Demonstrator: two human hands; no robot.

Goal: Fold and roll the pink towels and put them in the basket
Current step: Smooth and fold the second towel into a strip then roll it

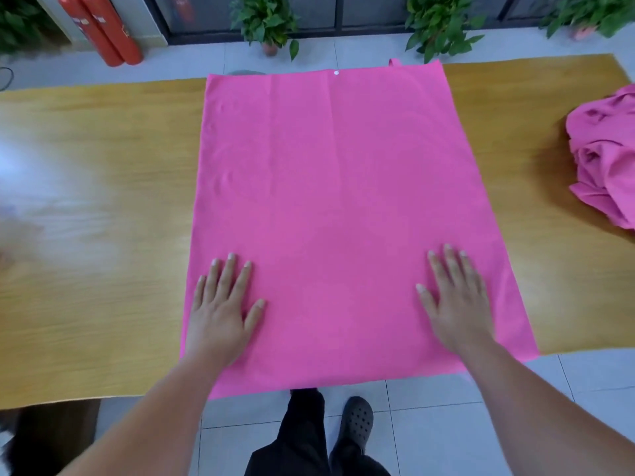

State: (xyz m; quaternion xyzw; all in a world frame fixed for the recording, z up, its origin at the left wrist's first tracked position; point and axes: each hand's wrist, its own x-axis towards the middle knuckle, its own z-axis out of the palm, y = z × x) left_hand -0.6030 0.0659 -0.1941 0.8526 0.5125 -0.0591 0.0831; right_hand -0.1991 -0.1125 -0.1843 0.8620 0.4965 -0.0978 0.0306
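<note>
A large pink towel (pixel 330 187) lies spread flat across the wooden table (pixel 96 201), reaching from the far edge to the near edge, where it hangs slightly over. My left hand (pixel 221 307) presses flat on its near left part, fingers straight and spread. Flat on the near right part rests my right hand (pixel 455 300), fingers also straight. A crumpled heap of more pink towels (pixel 604 159) sits at the table's right edge. No basket is in view.
Beyond the table stand two red fire extinguishers (pixel 103 32) and potted plants (pixel 268 22) on the tiled floor. My legs and a dark shoe (pixel 355 424) show below the table's near edge. Bare wood lies left of the towel.
</note>
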